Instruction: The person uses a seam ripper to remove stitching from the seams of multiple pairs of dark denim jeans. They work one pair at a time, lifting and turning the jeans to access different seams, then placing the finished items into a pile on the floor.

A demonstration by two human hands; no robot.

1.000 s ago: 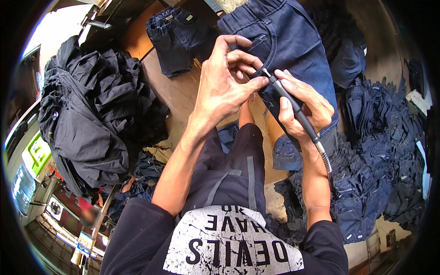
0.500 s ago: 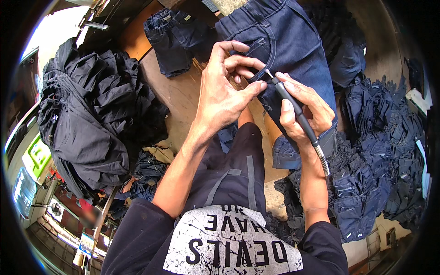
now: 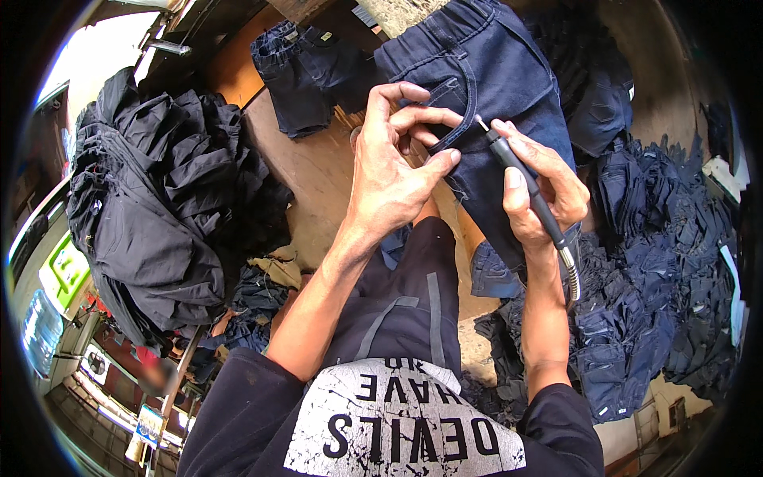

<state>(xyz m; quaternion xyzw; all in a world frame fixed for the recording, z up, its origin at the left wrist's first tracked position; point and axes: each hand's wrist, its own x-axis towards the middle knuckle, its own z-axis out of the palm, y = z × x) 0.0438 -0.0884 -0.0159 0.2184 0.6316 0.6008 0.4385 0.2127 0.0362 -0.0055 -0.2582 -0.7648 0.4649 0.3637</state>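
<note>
Dark blue denim pants (image 3: 524, 87) with an elastic waistband and pale stitching lie in front of me. My left hand (image 3: 396, 163) is closed on the curved pocket edge of the pants, thumb below and fingers above, with one finger raised off the cloth. My right hand (image 3: 548, 175) grips a black pen-shaped tool (image 3: 520, 171) with a thin metal tip and a metal spring at its rear. The tip points at the cloth just right of the pocket seam, near my left fingertips; whether it touches, I cannot tell.
A tall heap of black garments (image 3: 159, 207) stands at the left. Stacked dark blue garments (image 3: 636, 286) fill the right side. More denim pants (image 3: 306, 75) sit on the brown surface at the far left. A green plastic item (image 3: 67, 266) is at the left edge.
My right hand and the pen-shaped tool have moved slightly right, so the tip is farther from my left fingers. My left hand keeps nearly the same place on the pocket.
</note>
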